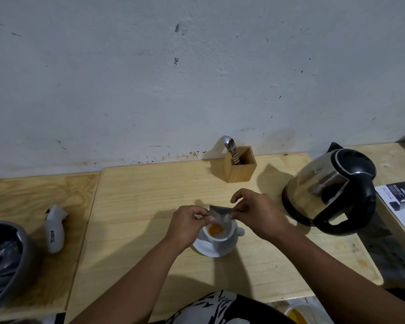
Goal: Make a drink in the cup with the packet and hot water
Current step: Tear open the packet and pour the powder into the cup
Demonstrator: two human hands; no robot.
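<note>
A white cup (pixel 222 239) stands on a white saucer (pixel 202 247) near the middle of the wooden table. Orange powder (pixel 215 229) lies inside the cup. Both hands hold a small silvery packet (pixel 220 216) tilted just above the cup's rim. My left hand (pixel 188 224) pinches the packet's left edge and my right hand (pixel 255 212) pinches its right edge. A steel electric kettle (pixel 325 190) with a black handle and lid stands to the right of the cup, a hand's width from my right hand.
A wooden cutlery box (pixel 240 166) with a spoon and fork stands by the wall behind the cup. A white bottle-like object (pixel 55 228) lies at the left, beside a lined grey bin (pixel 5 260). A printed leaflet (pixel 400 204) lies at the far right.
</note>
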